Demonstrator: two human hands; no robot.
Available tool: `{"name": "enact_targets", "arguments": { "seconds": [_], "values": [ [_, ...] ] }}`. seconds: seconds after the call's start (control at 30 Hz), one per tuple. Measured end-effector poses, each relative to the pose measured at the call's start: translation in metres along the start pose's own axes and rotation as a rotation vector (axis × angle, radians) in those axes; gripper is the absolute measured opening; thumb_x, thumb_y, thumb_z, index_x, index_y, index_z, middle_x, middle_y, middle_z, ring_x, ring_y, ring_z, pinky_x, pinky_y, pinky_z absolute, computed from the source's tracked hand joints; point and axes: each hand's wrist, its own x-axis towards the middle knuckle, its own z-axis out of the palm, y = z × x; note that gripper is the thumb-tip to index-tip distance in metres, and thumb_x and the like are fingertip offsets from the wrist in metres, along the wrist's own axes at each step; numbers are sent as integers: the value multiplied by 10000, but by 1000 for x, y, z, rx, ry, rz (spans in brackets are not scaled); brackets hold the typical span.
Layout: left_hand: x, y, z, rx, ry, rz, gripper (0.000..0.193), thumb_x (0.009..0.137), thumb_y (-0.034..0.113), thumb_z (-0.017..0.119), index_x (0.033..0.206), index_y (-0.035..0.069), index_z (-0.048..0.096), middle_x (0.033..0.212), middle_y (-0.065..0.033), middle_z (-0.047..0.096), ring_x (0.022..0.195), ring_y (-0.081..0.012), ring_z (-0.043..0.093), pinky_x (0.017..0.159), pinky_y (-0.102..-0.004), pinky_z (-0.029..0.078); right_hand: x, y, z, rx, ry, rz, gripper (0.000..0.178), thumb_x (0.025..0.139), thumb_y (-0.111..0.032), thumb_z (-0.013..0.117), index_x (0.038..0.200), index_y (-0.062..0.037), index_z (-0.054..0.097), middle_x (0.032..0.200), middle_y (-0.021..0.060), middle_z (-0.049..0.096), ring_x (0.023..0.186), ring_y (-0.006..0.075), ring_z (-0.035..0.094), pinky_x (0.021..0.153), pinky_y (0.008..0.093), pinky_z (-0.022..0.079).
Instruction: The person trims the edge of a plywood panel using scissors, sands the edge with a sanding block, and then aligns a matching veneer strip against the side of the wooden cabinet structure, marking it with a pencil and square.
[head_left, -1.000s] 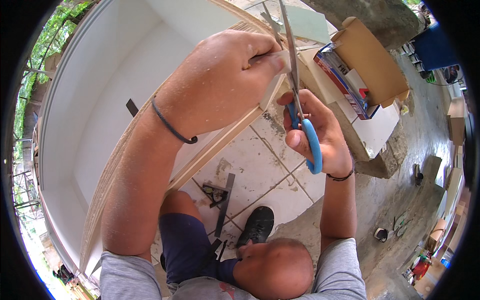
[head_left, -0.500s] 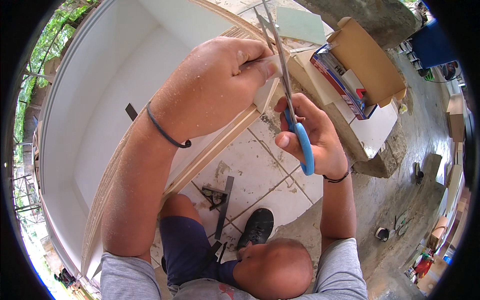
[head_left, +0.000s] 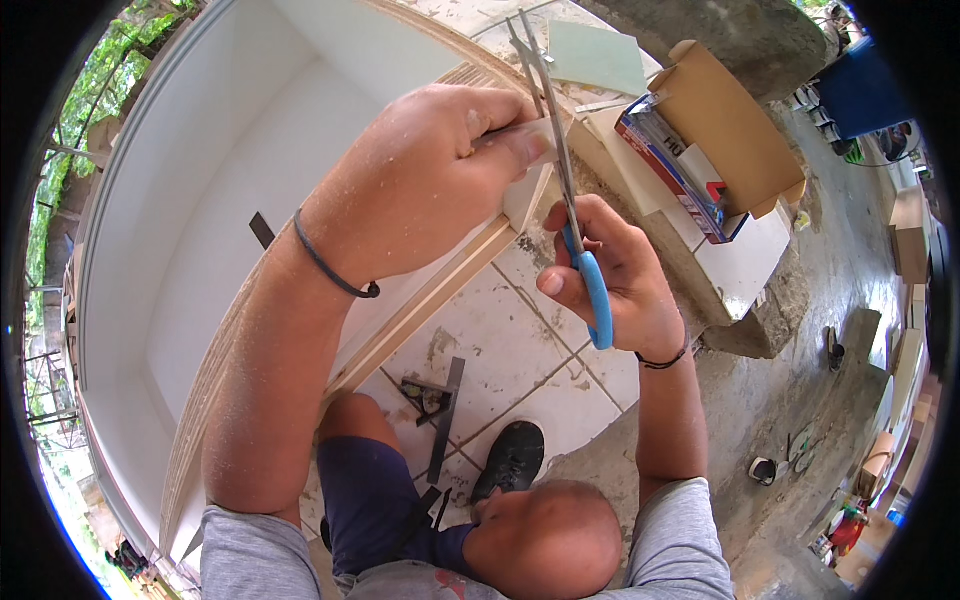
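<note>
left hand: the left hand (head_left: 430, 185) is curling with its back turned up, thumb and forefinger closing together and pinching a pale strip (head_left: 546, 129); the other fingers are folding under, mostly out of sight.
right hand: the right hand (head_left: 625, 280) is half closing around the blue handles of the scissors (head_left: 568, 190), palm side partly showing; whether the thumb is passing through a loop, i cannot tell.
scissors: they are pointing up and away from the person, the tips standing slightly apart.
pale strip: it is sticking out past the left thumb and meeting the blades; whether they are biting into it, i cannot tell.
white cabinet: the white cabinet (head_left: 250, 150) is lying beneath the left forearm, its raw layered edges showing.
floor: a combination square (head_left: 446, 420) is resting on the tiles (head_left: 540, 300), near a black shoe (head_left: 514, 456).
beyond the right hand: an open cardboard box (head_left: 735, 115) is holding packets, and a pale green sheet (head_left: 597, 58) is lying near it.
wrists: both are wearing dark cords.
</note>
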Motion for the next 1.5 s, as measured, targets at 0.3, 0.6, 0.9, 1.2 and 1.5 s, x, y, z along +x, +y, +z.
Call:
{"name": "enact_targets", "arguments": {
  "seconds": [0.3, 0.6, 0.9, 1.2, 1.5],
  "values": [
    [3, -1, 0, -73, -27, 2, 192, 915, 137, 557, 878, -44, 610, 714, -48, 563, 706, -101, 511, 681, -262, 433, 6, 2, -2, 131, -13, -6, 584, 731, -373, 827, 1074, 11, 551, 697, -26, 433, 607, 45, 400, 535, 204, 350],
    [2, -4, 5, -31, 59, 57, 184, 913, 143, 565, 898, -29, 627, 690, -75, 553, 659, -117, 497, 640, -274, 440, 5, -4, -2, 50, 5, 23, 506, 761, -308, 811, 1058, 10, 555, 706, -18, 449, 638, 54, 421, 556, 212, 371],
    [0, -4, 5, -45, 65, 38, 183, 909, 137, 569, 908, -36, 628, 695, -98, 568, 657, -122, 498, 649, -283, 451, 6, 0, 1, 3, 16, 14, 442, 781, -250, 801, 1049, 6, 562, 660, -27, 441, 616, 51, 419, 562, 217, 377],
    [1, -6, 5, -30, 52, 45, 188, 908, 135, 564, 919, -41, 628, 719, -121, 586, 672, -135, 532, 667, -285, 461, 10, 3, -4, -10, -11, -101, 482, 765, -296, 811, 1046, 8, 564, 660, -26, 448, 606, 57, 422, 548, 213, 376],
    [2, -2, 5, -35, 60, 42, 195, 902, 143, 576, 921, -44, 625, 744, -134, 599, 684, -180, 549, 682, -301, 459, 9, -5, -4, -46, 22, 14, 458, 773, -290, 805, 1034, -1, 564, 645, -28, 437, 602, 56, 411, 541, 216, 359]
  ]
}}
